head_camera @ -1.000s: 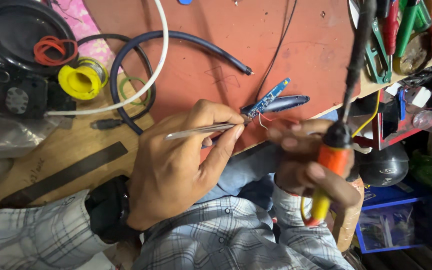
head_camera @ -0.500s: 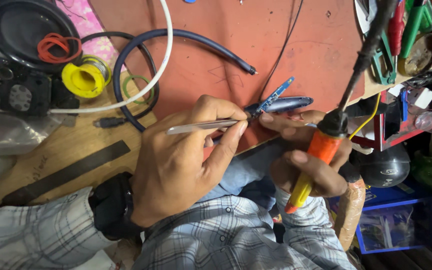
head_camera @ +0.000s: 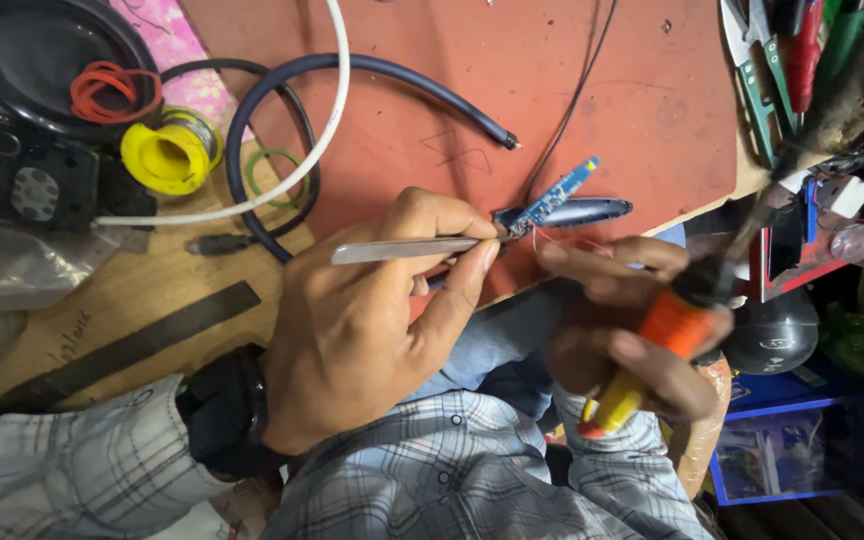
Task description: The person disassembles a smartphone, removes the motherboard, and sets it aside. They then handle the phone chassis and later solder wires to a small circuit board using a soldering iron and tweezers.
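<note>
The left hand (head_camera: 372,330) pinches a pair of metal tweezers (head_camera: 407,249) between thumb and forefinger, fingers closed tight on them, with the tips laid against the near end of a small blue circuit board (head_camera: 555,194). Held that way, the tweezers seem to be pinning the board or one of its thin red wires (head_camera: 564,240) so it cannot shift. The board lies tilted at the near edge of the red mat (head_camera: 472,90), resting on a dark oval casing (head_camera: 582,211), which keeps it close to the person's lap and easy to reach.

The right hand (head_camera: 632,340) is just right of the board and blurred. Its fingers are wrapped round the orange and yellow handle of a soldering iron (head_camera: 672,330), whose dark shaft slants up and away from the board, apparently to keep the hot end clear.

Left of the board a dark cable (head_camera: 282,90) loops across the mat, crossed by a white cable (head_camera: 337,90). Further left sit a yellow spool (head_camera: 165,155) and a black speaker (head_camera: 22,60) with red rubber bands (head_camera: 112,90) on it. Up to the board's right, hand tools (head_camera: 802,60) lie bunched at the edge of the wooden surface (head_camera: 72,300).
</note>
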Action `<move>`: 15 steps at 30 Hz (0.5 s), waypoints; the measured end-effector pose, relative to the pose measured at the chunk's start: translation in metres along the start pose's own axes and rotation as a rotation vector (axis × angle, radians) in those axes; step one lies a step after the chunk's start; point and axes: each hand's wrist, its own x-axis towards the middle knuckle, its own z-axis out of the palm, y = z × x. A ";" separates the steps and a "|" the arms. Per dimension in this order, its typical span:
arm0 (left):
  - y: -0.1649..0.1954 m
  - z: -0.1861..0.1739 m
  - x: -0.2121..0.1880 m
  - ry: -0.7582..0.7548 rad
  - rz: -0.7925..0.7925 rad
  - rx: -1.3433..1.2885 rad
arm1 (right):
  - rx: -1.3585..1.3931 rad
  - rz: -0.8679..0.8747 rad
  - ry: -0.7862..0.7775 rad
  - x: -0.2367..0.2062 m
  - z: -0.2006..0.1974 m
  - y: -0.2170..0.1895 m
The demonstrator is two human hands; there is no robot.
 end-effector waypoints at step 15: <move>0.000 0.003 0.001 0.030 0.049 0.045 | -0.003 -0.247 0.346 -0.012 0.018 0.017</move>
